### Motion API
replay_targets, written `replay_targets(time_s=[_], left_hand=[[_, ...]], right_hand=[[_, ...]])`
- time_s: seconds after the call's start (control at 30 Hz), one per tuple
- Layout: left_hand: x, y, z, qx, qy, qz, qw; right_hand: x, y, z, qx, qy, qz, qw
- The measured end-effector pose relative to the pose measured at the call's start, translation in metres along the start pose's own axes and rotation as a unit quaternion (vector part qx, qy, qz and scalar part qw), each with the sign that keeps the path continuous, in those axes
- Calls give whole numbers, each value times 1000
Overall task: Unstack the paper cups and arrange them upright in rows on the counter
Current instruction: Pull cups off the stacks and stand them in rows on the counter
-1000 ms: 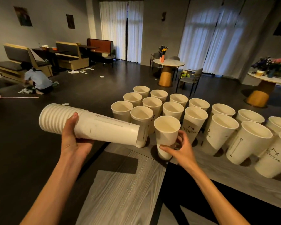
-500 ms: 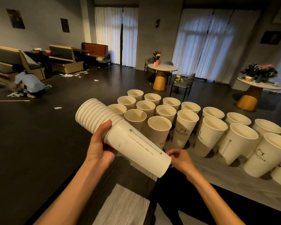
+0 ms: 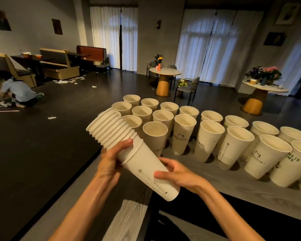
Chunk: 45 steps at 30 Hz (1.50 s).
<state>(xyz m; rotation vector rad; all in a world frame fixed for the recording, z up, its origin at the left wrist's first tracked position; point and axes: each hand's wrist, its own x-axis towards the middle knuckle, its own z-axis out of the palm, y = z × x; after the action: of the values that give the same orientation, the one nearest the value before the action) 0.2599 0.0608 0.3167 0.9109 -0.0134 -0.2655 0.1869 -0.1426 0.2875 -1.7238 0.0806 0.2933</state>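
While the stack of nested cups (image 3: pixel 129 152) lies tilted in the air, its long axis runs from the ribbed rims up and to the left down to the closed base at lower right, and that slant decides the pull. The left hand (image 3: pixel 109 162) is clamped around the stack just below the band of rims, thumb over the top. Rightward along the axis, the right hand (image 3: pixel 177 173) wraps the outermost cup (image 3: pixel 151 173), fingers closed on its lower wall near the base. A slight gap at that cup's rim suggests it is already loosening, so the likely move is a draw down and to the right, away from the left hand. Beyond both hands, up and to the right, the placed cups (image 3: pixel 210 138) stand upright in rows on the counter (image 3: pixel 224 181). The nearest of them stands just past the left thumb.
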Motion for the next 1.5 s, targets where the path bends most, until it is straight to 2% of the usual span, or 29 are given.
replay_targets(time_s=[0.1, 0.2, 0.33, 0.57, 0.67, 0.8, 0.93, 0.97, 1.0, 1.03, 1.07, 1.1, 1.13, 1.2, 1.27, 1.33, 1.43, 1.5], left_hand=[[5, 17, -2, -48, 53, 19, 997], [11, 46, -9, -139, 70, 10, 988], [14, 65, -25, -193, 80, 8, 978], [3, 51, -29, -231, 86, -40, 968], [1, 42, -23, -227, 71, -52, 970], [-1, 30, -8, -225, 29, -67, 972], [-8, 11, 16, -195, -17, -87, 977], [-10, 5, 25, -184, -27, -98, 978], [-15, -5, 37, -171, -37, -117, 978], [-16, -10, 43, -157, -38, -125, 979], [-17, -17, 50, -136, -39, -132, 981], [-19, -21, 56, -117, -41, -136, 983], [-21, -28, 67, -98, -50, -144, 983], [-24, -35, 79, -60, -56, -140, 987], [-24, -39, 86, -33, -50, -127, 990], [-25, -42, 89, -11, -51, -105, 993], [-27, -44, 96, 22, -64, -50, 996], [-28, -40, 102, 3, -56, -16, 998]], right_hand=[[-10, 10, -12, -84, 106, -52, 989], [-22, 28, -28, -68, 213, -79, 971], [-15, 39, -44, 12, 337, -73, 939], [18, 43, -43, 89, 384, -63, 917], [20, 42, -36, 81, 388, -65, 916], [7, 35, -35, 49, 366, -7, 929], [-14, 37, -41, 26, 407, 37, 912], [-23, 34, -43, 51, 397, 42, 916], [-37, 30, -48, 119, 341, 57, 931], [-44, 20, -44, 230, 230, 85, 942], [-51, 13, -40, 323, 105, 108, 934], [-55, 7, -36, 369, 11, 103, 924], [-60, 10, -42, 389, -48, 82, 916], [-64, 13, -48, 366, -108, 41, 924], [-73, 11, -53, 313, -123, 33, 941], [-80, 13, -60, 248, -95, 17, 964], [-91, 10, -72, 114, 25, 8, 993], [-97, 10, -82, -2, 90, -11, 996]])
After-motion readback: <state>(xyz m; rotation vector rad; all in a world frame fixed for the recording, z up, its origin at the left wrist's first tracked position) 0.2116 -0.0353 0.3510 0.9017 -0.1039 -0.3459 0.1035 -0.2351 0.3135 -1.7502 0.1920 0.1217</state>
